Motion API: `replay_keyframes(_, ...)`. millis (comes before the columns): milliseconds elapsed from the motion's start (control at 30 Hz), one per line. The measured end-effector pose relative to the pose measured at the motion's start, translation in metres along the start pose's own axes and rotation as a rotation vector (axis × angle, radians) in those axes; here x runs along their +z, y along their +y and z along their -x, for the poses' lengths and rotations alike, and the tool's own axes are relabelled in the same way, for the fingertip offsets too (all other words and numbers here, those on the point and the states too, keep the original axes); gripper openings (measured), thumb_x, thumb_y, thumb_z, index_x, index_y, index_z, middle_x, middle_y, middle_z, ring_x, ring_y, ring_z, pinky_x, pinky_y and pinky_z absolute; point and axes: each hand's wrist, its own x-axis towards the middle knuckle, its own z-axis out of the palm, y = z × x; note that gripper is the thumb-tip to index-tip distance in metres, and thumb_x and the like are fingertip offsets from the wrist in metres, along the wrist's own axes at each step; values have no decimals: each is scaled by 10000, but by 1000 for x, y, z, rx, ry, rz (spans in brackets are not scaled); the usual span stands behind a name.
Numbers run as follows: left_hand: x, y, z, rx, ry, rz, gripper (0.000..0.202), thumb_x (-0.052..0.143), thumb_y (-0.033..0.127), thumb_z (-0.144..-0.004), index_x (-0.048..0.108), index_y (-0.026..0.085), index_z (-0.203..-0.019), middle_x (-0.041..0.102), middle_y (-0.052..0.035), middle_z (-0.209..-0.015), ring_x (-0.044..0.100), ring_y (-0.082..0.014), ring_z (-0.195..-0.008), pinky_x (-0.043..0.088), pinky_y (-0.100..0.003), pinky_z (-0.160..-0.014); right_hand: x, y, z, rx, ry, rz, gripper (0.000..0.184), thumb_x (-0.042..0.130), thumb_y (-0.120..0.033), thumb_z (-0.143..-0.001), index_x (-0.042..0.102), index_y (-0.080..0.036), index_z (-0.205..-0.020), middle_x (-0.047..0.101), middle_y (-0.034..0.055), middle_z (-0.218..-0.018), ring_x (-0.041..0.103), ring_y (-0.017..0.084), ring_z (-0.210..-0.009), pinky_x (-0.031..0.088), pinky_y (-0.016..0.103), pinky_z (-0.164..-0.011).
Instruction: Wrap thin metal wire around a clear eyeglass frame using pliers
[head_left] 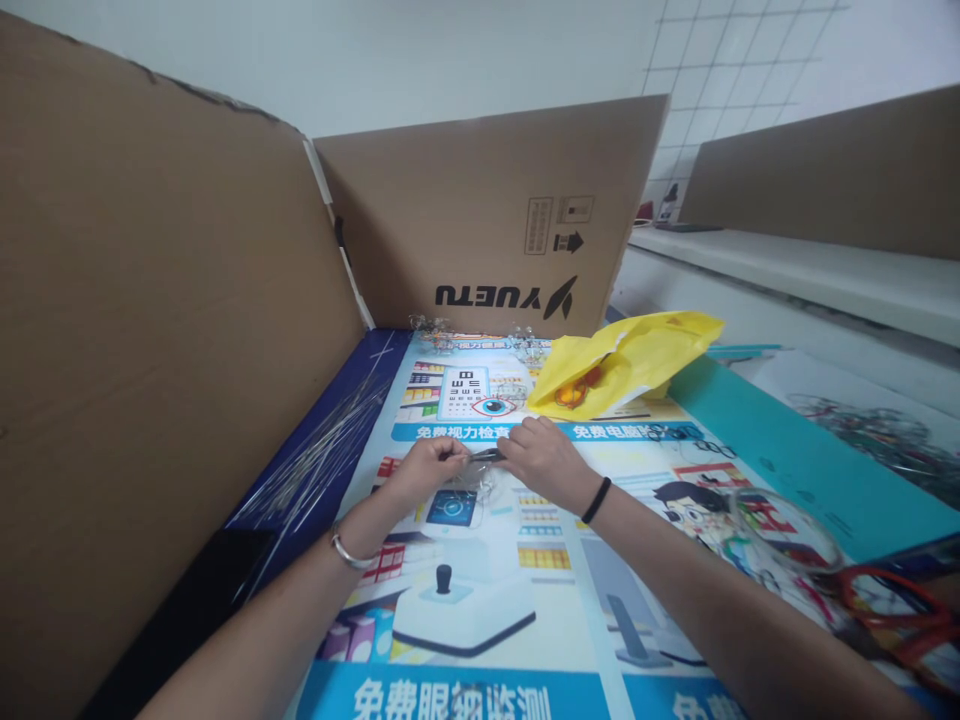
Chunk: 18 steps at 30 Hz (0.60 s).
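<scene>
The right hand (541, 460) grips dark pliers (489, 455), their tip just beside the left hand (433, 467), pinched narrow, its hold unclear.

Right hand (544, 462) before bag (645, 360) | wires (319, 450) left of poster (487, 605) | panel (450, 220) behind bag

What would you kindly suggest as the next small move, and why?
Perhaps steady the left hand first: it seems to pinch a wiry piece, and the dark pliers-like tool in the right hand points right at it, so a slip could twist the piece.
</scene>
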Motion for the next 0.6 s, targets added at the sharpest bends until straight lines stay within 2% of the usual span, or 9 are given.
replay_keyframes(133,0,1,1,-22,-11,28,133,593,265,-648,562,136,-644,430,39,-556,338,-67,-502,256,-192,-471,3,0,1,8,1,-16,268,469,-416,-852,563,-172,-789,551,37,-720,430,168,-715,244,298,-651)
replay_keyframes(267,2,5,2,-47,1,76,153,606,280,-660,552,140,-633,383,59,-519,297,-57,-469,233,-194,-460,7,-2,1,67,-5,-77,291,463,-425,-853,578,-170,-772,572,39,-719,470,163,-717,281,286,-648)
replay_keyframes(400,3,10,5,-71,14,170,176,611,305,-676,555,138,-678,416,50,-538,333,-63,-474,245,-200,-469,13,-5,1,179,-14,-221,280,471,-410,-852,600,-171,-784,605,40,-738,516,156,-733,334,264,-653)
replay_keyframes(600,1,14,7,-72,-12,305,166,612,293,-683,543,142,-686,453,36,-568,396,-74,-515,275,-201,-497,21,-6,1,255,-13,-437,290,464,-411,-853,621,-167,-851,639,48,-795,558,155,-760,386,249,-659)
